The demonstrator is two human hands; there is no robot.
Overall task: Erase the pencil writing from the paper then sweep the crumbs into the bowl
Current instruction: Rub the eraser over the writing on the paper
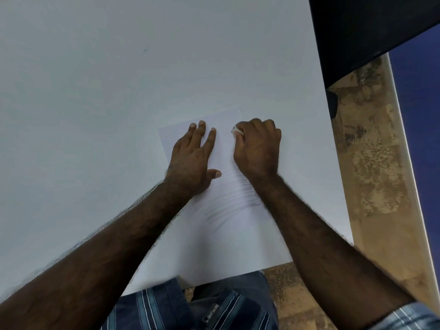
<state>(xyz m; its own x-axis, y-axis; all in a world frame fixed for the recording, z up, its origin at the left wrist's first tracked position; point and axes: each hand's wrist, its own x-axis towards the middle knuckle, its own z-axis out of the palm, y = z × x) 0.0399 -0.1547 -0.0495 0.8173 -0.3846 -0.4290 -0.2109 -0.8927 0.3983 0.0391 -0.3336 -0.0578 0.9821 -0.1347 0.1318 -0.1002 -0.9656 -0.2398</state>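
At the near table edge, above a striped shirt (152, 306), a smooth white sheet of paper (221, 234) lies flat — faint pencil lines (228, 206) cross its middle. Farther up, the left hand (192, 160) presses it down, fingers straight and slightly spread. Just beside, the right hand (258, 146) curls around a small white eraser (237, 131) near the sheet's far right corner. Beyond, the matte white table (107, 79) spreads bare and wide leftward — its right edge meets mottled floor (371, 163).

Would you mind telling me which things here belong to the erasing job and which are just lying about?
Job:
- paper, faint pencil lines on it
- eraser, gripped by the right hand
- left hand, flat on the paper

Lying about:
- table
- dark object at the far right corner

No bowl is in view.
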